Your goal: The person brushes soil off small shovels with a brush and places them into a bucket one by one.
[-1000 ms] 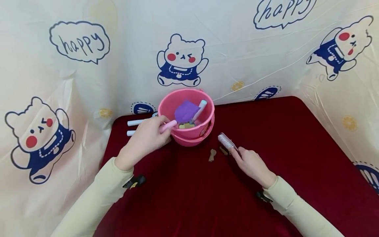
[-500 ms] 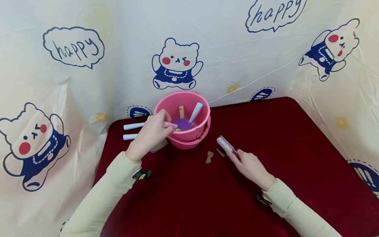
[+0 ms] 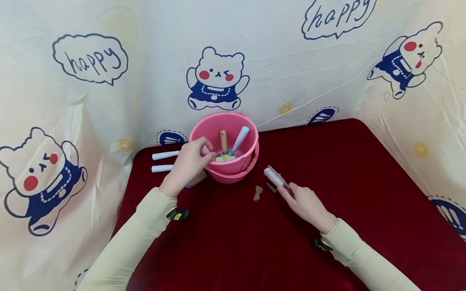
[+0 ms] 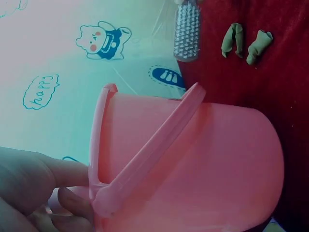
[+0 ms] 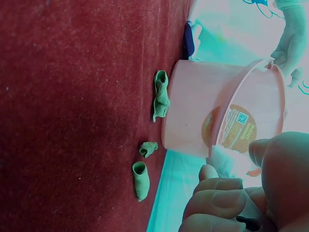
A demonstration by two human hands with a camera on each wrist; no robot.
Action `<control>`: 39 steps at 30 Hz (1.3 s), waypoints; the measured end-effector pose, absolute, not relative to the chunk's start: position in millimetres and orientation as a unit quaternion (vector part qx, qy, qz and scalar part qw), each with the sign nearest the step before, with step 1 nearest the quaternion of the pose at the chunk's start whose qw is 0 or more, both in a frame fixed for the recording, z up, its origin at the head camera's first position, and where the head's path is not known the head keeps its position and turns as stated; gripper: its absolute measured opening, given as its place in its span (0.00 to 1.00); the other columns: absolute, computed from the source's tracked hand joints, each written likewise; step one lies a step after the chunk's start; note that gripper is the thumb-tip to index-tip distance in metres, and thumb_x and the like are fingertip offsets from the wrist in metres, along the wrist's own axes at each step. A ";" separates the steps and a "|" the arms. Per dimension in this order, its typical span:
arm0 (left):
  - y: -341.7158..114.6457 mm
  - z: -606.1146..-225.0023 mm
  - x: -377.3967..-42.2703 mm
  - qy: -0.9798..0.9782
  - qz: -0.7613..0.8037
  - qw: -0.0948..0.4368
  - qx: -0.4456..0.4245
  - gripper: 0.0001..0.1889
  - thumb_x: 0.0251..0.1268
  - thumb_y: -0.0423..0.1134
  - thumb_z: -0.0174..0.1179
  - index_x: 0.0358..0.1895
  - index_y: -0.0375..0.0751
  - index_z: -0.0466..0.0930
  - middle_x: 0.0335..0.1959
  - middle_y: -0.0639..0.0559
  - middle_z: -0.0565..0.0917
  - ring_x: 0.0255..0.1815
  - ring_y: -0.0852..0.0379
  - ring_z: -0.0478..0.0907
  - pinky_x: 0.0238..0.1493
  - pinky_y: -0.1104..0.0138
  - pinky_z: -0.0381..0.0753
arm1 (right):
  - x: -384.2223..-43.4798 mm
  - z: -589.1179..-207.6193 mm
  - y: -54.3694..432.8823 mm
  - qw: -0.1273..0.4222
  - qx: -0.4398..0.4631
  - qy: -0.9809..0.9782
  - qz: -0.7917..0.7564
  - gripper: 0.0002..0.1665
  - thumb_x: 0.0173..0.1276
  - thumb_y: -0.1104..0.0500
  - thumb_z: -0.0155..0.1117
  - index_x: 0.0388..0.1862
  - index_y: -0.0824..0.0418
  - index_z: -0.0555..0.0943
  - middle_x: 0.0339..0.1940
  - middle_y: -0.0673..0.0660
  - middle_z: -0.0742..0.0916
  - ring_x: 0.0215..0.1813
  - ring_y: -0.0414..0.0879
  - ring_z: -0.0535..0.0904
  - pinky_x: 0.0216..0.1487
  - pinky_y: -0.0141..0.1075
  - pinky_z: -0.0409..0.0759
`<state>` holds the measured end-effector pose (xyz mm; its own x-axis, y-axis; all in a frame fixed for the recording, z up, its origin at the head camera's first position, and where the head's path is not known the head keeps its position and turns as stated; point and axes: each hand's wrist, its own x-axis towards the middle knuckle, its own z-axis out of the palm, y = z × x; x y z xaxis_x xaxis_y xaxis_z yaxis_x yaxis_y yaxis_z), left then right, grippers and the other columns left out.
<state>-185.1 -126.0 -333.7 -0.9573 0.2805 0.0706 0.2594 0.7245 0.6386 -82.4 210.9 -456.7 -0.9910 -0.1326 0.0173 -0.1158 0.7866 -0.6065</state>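
My left hand (image 3: pixel 189 159) is at the left rim of the pink bucket (image 3: pixel 233 178), fingers curled round the pink handle (image 3: pixel 205 150) of a toy shovel. Its purple blade is hidden now. In the left wrist view the fingers (image 4: pixel 72 171) sit at the rim beside the bail (image 4: pixel 154 145). My right hand (image 3: pixel 307 206) grips a brush (image 3: pixel 274 176) with white bristles, held over the table right of the bucket. Small brown curled pieces (image 3: pixel 257 194) lie on the red cloth beneath and beside the brush.
Inside the bucket stand a wooden handle (image 3: pixel 223 141), a pale blue handle (image 3: pixel 240 138) and a yellowish-green piece (image 3: pixel 225 158). Two pale handles (image 3: pixel 164 155) stick out left of the bucket. A printed curtain (image 3: pixel 276 72) hangs behind the red-covered table (image 3: pixel 327 161).
The left hand has moved the pink-handled shovel lower into the bucket; its purple blade has dropped from sight and the wooden handle shows. The brush has shifted slightly left. The view turned a little.
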 end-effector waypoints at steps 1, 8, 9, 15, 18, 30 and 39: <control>-126.5 -333.9 -185.2 0.928 0.343 0.011 0.145 0.10 0.72 0.37 0.66 0.49 0.36 0.81 0.36 0.43 0.83 0.39 0.47 0.79 0.42 0.57 0.82 | -82.6 -456.7 210.8 0.014 -0.066 0.945 -0.320 0.28 0.82 0.37 0.51 0.29 0.57 0.70 0.17 0.47 0.68 0.16 0.39 0.61 0.17 0.34 0.65; -135.4 -336.6 -182.6 0.924 0.348 -0.102 0.125 0.22 0.74 0.38 0.63 0.66 0.36 0.74 0.56 0.37 0.78 0.39 0.46 0.76 0.41 0.55 0.78 | -81.3 -457.8 210.4 0.021 -0.064 0.945 -0.320 0.28 0.82 0.37 0.51 0.30 0.57 0.71 0.17 0.47 0.68 0.16 0.39 0.62 0.18 0.34 0.65; -137.9 -337.6 -182.4 0.920 0.352 -0.122 0.121 0.21 0.75 0.38 0.63 0.66 0.35 0.73 0.56 0.37 0.77 0.37 0.47 0.76 0.39 0.55 0.76 | -81.1 -457.9 210.5 0.022 -0.064 0.945 -0.319 0.28 0.82 0.37 0.51 0.30 0.57 0.71 0.17 0.48 0.68 0.16 0.39 0.62 0.18 0.34 0.65; -156.6 -347.4 -178.6 0.909 0.367 -0.165 0.108 0.12 0.77 0.36 0.59 0.56 0.33 0.78 0.48 0.38 0.79 0.31 0.49 0.73 0.36 0.59 0.73 | -82.1 -459.0 208.5 0.028 -0.068 0.947 -0.313 0.26 0.82 0.38 0.52 0.32 0.57 0.72 0.17 0.48 0.68 0.17 0.39 0.62 0.18 0.34 0.65; -166.8 -354.7 -177.4 0.915 0.358 -0.158 0.101 0.09 0.77 0.37 0.59 0.51 0.34 0.79 0.46 0.39 0.80 0.33 0.48 0.75 0.38 0.58 0.74 | -83.2 -459.3 207.0 0.030 -0.073 0.946 -0.314 0.26 0.82 0.39 0.53 0.32 0.57 0.73 0.18 0.48 0.68 0.17 0.39 0.62 0.18 0.34 0.65; -220.7 -401.0 -168.3 0.952 0.292 -0.007 0.088 0.10 0.75 0.37 0.60 0.49 0.34 0.81 0.45 0.38 0.83 0.33 0.50 0.84 0.36 0.56 0.83 | -84.7 -459.1 201.4 0.016 -0.085 0.944 -0.317 0.26 0.86 0.42 0.45 0.28 0.54 0.71 0.18 0.47 0.68 0.18 0.39 0.62 0.21 0.34 0.66; -248.2 -440.3 -168.0 0.962 0.255 0.031 0.092 0.09 0.71 0.34 0.64 0.46 0.30 0.82 0.43 0.36 0.85 0.43 0.42 0.82 0.46 0.48 0.82 | -86.1 -461.3 199.7 0.019 -0.093 0.945 -0.312 0.26 0.86 0.42 0.46 0.29 0.55 0.71 0.17 0.47 0.67 0.17 0.39 0.61 0.20 0.35 0.66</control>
<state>-168.0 -248.2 -440.3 -0.9810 0.1935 -0.0115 0.1623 0.8523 0.4972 -86.1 199.7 -461.3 -0.9819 -0.1880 0.0215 -0.1639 0.7881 -0.5934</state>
